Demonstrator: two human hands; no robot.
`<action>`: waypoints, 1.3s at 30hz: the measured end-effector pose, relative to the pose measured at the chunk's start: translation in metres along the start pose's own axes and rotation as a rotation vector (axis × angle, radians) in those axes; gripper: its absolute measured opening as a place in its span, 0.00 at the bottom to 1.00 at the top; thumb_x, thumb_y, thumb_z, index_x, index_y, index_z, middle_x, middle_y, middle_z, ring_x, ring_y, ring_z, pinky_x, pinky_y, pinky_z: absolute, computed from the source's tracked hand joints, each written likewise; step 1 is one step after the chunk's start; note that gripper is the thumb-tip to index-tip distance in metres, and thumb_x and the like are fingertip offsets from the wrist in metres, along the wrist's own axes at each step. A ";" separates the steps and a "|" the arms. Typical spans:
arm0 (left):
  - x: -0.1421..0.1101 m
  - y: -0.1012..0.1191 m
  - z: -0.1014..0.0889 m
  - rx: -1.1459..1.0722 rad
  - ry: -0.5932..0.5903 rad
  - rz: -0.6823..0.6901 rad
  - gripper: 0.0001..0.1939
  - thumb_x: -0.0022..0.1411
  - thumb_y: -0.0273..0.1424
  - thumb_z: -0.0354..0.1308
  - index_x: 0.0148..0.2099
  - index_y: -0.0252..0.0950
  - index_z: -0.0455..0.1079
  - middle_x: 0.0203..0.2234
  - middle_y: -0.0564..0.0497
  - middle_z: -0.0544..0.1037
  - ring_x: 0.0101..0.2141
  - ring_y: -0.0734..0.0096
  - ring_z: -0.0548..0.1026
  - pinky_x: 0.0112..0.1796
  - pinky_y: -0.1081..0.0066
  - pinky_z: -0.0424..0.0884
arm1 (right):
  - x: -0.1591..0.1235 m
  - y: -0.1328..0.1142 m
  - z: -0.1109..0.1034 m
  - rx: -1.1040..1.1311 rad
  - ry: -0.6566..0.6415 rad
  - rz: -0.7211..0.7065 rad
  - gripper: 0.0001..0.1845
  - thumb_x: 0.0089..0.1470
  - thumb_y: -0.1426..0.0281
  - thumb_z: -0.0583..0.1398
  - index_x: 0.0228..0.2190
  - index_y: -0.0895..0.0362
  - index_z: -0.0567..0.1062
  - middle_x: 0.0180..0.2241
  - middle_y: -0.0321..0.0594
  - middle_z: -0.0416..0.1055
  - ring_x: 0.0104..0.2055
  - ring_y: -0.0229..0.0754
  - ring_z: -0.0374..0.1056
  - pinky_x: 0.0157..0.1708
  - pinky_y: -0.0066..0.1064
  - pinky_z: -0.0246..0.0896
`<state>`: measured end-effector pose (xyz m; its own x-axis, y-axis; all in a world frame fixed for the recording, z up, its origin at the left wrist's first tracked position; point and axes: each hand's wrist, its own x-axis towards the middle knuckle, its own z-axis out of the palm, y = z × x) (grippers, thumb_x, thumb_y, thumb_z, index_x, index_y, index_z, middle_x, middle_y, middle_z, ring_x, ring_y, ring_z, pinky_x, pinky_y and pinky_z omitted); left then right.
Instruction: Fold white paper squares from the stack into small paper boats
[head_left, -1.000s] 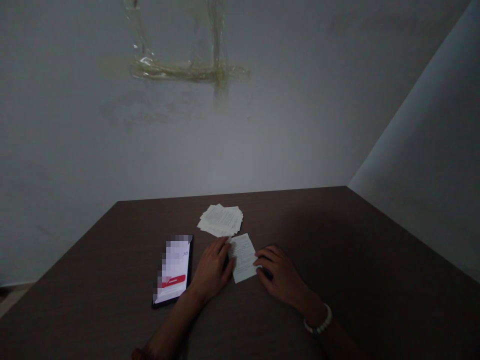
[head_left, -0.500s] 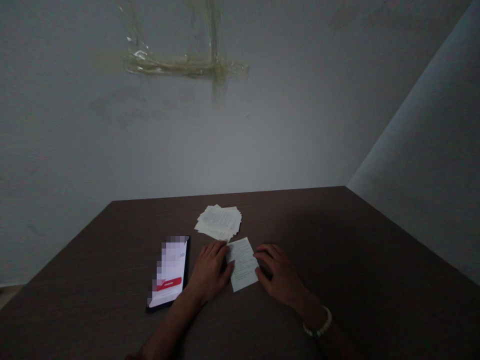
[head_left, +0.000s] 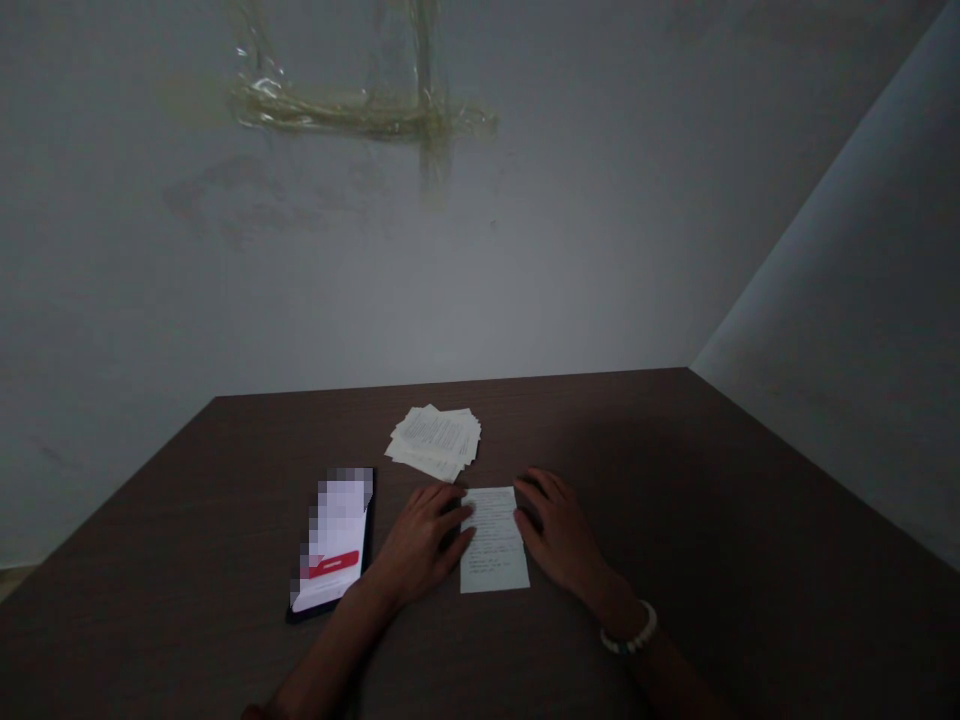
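Observation:
A small white sheet of paper [head_left: 495,548] covered with lines of writing lies flat on the table between my hands, its sides nearly straight toward me. My left hand [head_left: 424,540] rests at the sheet's left edge, fingers stretched out and thumb apart, the fingertips touching the paper. On the opposite side my right hand [head_left: 559,530], with a beaded bracelet [head_left: 631,632] at the wrist, has its fingers spread and their tips at the right edge. Just beyond the sheet sits a loose pile of similar written papers [head_left: 435,440], fanned unevenly.
A phone [head_left: 330,545] with a lit screen and a red bar lies left of my left forearm. The dark brown table [head_left: 712,520] meets a grey wall [head_left: 570,260] at its far edge. Yellowed clear tape [head_left: 337,115] is stuck on the wall.
The sheet has turned from a tilt to nearly square with me and slid slightly nearer. Both hands stay at its edges. The whole view has shifted a little.

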<state>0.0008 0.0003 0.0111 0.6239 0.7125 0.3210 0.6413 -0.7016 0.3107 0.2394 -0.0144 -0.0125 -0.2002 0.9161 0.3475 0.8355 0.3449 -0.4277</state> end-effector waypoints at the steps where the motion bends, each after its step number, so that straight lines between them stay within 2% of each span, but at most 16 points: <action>1: 0.000 0.000 0.000 -0.009 0.001 0.007 0.12 0.65 0.31 0.53 0.50 0.38 0.72 0.48 0.44 0.71 0.49 0.56 0.68 0.49 0.54 0.66 | 0.001 0.001 0.000 -0.007 -0.002 -0.001 0.20 0.59 0.70 0.55 0.53 0.56 0.69 0.56 0.50 0.62 0.59 0.53 0.56 0.57 0.50 0.55; 8: -0.001 -0.001 0.001 -0.009 -0.005 0.007 0.14 0.64 0.32 0.55 0.51 0.38 0.71 0.49 0.43 0.71 0.49 0.55 0.69 0.48 0.54 0.67 | 0.007 0.000 -0.001 0.021 -0.001 0.024 0.13 0.58 0.71 0.57 0.44 0.54 0.75 0.52 0.46 0.66 0.57 0.51 0.58 0.56 0.48 0.55; 14: -0.003 -0.002 0.004 0.024 0.021 -0.002 0.20 0.64 0.32 0.55 0.57 0.38 0.65 0.59 0.41 0.63 0.56 0.52 0.65 0.53 0.51 0.65 | 0.009 -0.002 -0.002 0.121 0.056 0.010 0.06 0.55 0.73 0.59 0.36 0.54 0.75 0.45 0.42 0.70 0.51 0.47 0.63 0.53 0.43 0.57; 19: -0.002 -0.002 0.004 0.030 0.039 -0.012 0.28 0.63 0.32 0.55 0.64 0.37 0.56 0.61 0.40 0.60 0.57 0.52 0.64 0.54 0.52 0.65 | 0.011 -0.005 -0.007 0.171 0.069 -0.046 0.07 0.57 0.74 0.57 0.34 0.54 0.75 0.37 0.40 0.74 0.44 0.44 0.67 0.48 0.40 0.60; 26: -0.003 -0.004 0.006 0.020 0.044 0.005 0.30 0.64 0.31 0.53 0.66 0.38 0.52 0.61 0.41 0.61 0.58 0.53 0.63 0.55 0.52 0.63 | 0.006 -0.007 -0.009 0.323 0.098 -0.093 0.05 0.59 0.73 0.57 0.33 0.54 0.74 0.34 0.38 0.75 0.39 0.42 0.68 0.44 0.35 0.63; 31: -0.004 -0.005 0.009 0.023 0.034 0.015 0.26 0.65 0.30 0.52 0.64 0.39 0.55 0.58 0.41 0.65 0.56 0.54 0.65 0.54 0.52 0.64 | -0.001 -0.011 -0.011 0.407 0.052 -0.161 0.06 0.60 0.70 0.57 0.33 0.53 0.74 0.34 0.39 0.75 0.40 0.42 0.68 0.44 0.36 0.63; 35: -0.004 -0.006 0.011 0.036 0.073 0.052 0.16 0.65 0.28 0.52 0.55 0.37 0.66 0.51 0.42 0.71 0.51 0.56 0.70 0.50 0.54 0.68 | -0.005 -0.013 -0.014 0.372 0.010 -0.201 0.07 0.61 0.71 0.56 0.34 0.53 0.75 0.35 0.38 0.75 0.41 0.42 0.67 0.45 0.37 0.63; 39: -0.004 -0.007 0.014 0.035 0.108 0.105 0.12 0.65 0.27 0.51 0.50 0.37 0.70 0.46 0.43 0.74 0.46 0.59 0.72 0.47 0.58 0.70 | -0.006 -0.013 -0.013 0.324 0.017 -0.217 0.07 0.61 0.72 0.56 0.35 0.53 0.75 0.37 0.38 0.75 0.42 0.42 0.67 0.45 0.36 0.63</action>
<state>-0.0003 0.0025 -0.0056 0.6380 0.6288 0.4446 0.5915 -0.7698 0.2398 0.2365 -0.0265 0.0015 -0.3438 0.8123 0.4711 0.5694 0.5793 -0.5832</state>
